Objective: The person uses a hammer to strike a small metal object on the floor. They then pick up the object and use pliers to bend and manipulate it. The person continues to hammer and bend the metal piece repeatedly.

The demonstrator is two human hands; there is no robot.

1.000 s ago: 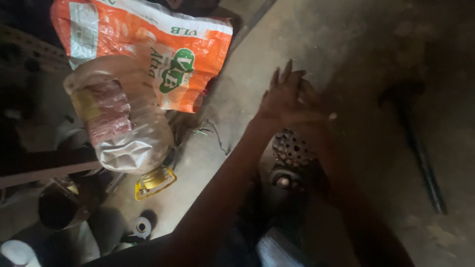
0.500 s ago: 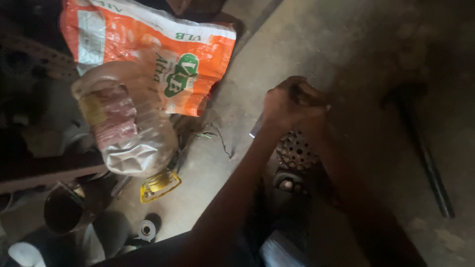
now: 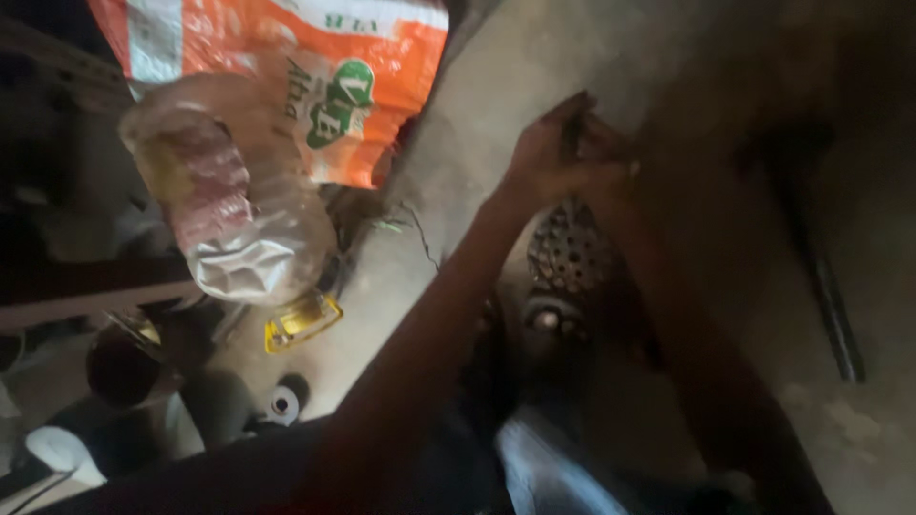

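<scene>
My left hand (image 3: 546,153) reaches up from the lower left, its fingers curled in. It presses against my right hand (image 3: 615,176), which comes in from the lower right and is dim and blurred. Both hands meet just above a dark perforated sandal (image 3: 570,253) on the concrete floor (image 3: 534,67). A small pale glint shows at the right hand's knuckles. Whether anything lies between the hands is hidden by the fingers and the shadow.
An orange and white printed sack (image 3: 286,86) lies at the top left, with a crumpled clear plastic bottle (image 3: 229,210) on it. Below are a small yellow piece (image 3: 303,319), a dark round can (image 3: 124,367) and a small white ring (image 3: 281,405). A dark rod (image 3: 821,286) lies on the right.
A second ago the fingers were spread flat over the sandal. They have since curled in, and both hands are now bunched together. The view has shifted slightly.
</scene>
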